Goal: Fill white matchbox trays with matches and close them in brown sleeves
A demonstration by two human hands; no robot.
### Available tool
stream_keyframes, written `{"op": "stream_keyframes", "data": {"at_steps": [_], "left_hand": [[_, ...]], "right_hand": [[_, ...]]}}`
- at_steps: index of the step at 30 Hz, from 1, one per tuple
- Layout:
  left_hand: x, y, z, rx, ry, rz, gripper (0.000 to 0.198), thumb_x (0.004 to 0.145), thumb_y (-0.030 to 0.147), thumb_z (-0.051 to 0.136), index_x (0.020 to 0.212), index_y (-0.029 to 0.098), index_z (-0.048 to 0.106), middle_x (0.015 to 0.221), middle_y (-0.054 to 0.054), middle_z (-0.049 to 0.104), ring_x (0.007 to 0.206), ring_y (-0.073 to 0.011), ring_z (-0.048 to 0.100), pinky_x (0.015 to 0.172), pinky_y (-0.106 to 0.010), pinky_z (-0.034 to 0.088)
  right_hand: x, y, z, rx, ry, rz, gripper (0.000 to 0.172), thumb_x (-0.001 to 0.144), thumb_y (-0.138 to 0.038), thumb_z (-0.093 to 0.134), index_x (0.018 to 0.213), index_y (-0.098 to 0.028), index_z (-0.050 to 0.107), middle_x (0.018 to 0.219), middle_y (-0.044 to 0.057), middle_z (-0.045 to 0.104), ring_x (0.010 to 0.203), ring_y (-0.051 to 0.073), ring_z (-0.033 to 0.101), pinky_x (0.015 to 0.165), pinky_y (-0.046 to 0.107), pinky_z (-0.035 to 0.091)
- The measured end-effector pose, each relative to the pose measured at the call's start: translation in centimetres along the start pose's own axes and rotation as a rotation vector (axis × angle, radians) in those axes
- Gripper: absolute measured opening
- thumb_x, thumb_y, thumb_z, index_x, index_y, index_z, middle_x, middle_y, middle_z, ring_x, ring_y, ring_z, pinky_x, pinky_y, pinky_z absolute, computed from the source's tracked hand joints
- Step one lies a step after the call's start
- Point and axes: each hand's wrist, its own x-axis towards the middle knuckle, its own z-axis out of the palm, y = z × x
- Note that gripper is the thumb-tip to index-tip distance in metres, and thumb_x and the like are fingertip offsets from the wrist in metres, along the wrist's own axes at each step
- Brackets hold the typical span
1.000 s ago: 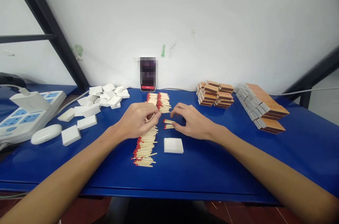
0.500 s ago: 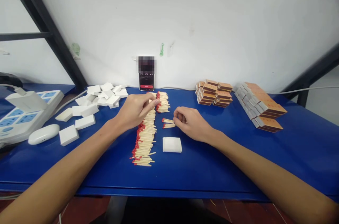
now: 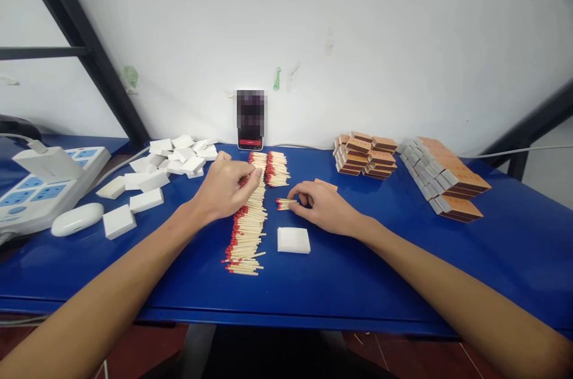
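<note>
A long row of red-tipped matches (image 3: 247, 230) lies across the blue table (image 3: 358, 271), with a second short heap (image 3: 277, 169) behind it. My left hand (image 3: 225, 189) rests on the far part of the row, fingers curled and pinching matches. My right hand (image 3: 319, 206) lies to the right, its fingertips closed on a small bunch of matches (image 3: 283, 205) on the table. An orange matchbox sleeve (image 3: 326, 184) shows just behind that hand. A white inner tray (image 3: 293, 240) sits in front of it.
White inner trays (image 3: 174, 163) are heaped at the back left. Orange matchboxes stand in stacks (image 3: 364, 155) and a long slanted row (image 3: 447, 179) at the right. A phone (image 3: 250, 122) leans on the wall. A power strip (image 3: 40, 185) and white earbud case (image 3: 77, 219) sit at far left.
My left hand has slid away from me along the row of matches. My right hand has settled lower onto the small bunch, and the orange sleeve behind it now shows.
</note>
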Motion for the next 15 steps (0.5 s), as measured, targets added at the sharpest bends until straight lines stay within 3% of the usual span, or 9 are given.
{"op": "stream_keyframes", "data": {"at_steps": [2,7,10,15], "left_hand": [[-0.1,0.3,0.0,-0.013,0.007,-0.014,0.044,0.092,0.029,0.038,0.050,0.017,0.036,0.043,0.006,0.034,0.046,-0.0081,0.020,0.063,-0.032,0.030],[-0.2,1.0,-0.2,-0.104,0.010,-0.009,0.030,0.086,0.030,0.048,0.061,0.017,0.058,0.044,0.005,0.049,0.046,-0.0093,0.040,0.061,-0.029,0.037],[-0.4,1.5,-0.5,-0.135,-0.090,0.074,0.028,0.086,0.031,0.050,0.066,0.017,0.063,0.049,0.003,0.053,0.048,-0.0099,0.045,0.057,-0.027,0.038],[-0.5,3.0,-0.9,-0.077,-0.310,0.245,0.027,0.084,0.043,0.057,0.085,0.018,0.069,0.074,-0.001,0.062,0.065,-0.0135,0.056,0.060,-0.028,0.040]], "right_hand": [[0.0,-0.1,0.0,-0.001,-0.001,-0.010,0.016,0.089,-0.030,0.055,0.087,-0.018,0.065,0.063,-0.004,0.052,0.058,0.011,0.046,0.069,0.029,0.035],[-0.3,-0.6,0.0,-0.033,-0.022,-0.014,0.016,0.090,-0.025,0.051,0.089,-0.016,0.065,0.066,-0.001,0.056,0.058,0.011,0.047,0.062,0.027,0.034],[-0.5,-0.7,0.1,-0.068,-0.016,-0.028,0.018,0.092,-0.024,0.049,0.089,-0.017,0.065,0.064,-0.001,0.057,0.057,0.012,0.047,0.063,0.028,0.034],[-0.6,-0.4,0.2,-0.105,-0.024,-0.002,0.020,0.093,-0.026,0.049,0.095,-0.018,0.067,0.062,0.000,0.059,0.059,0.014,0.051,0.061,0.028,0.034]]}}
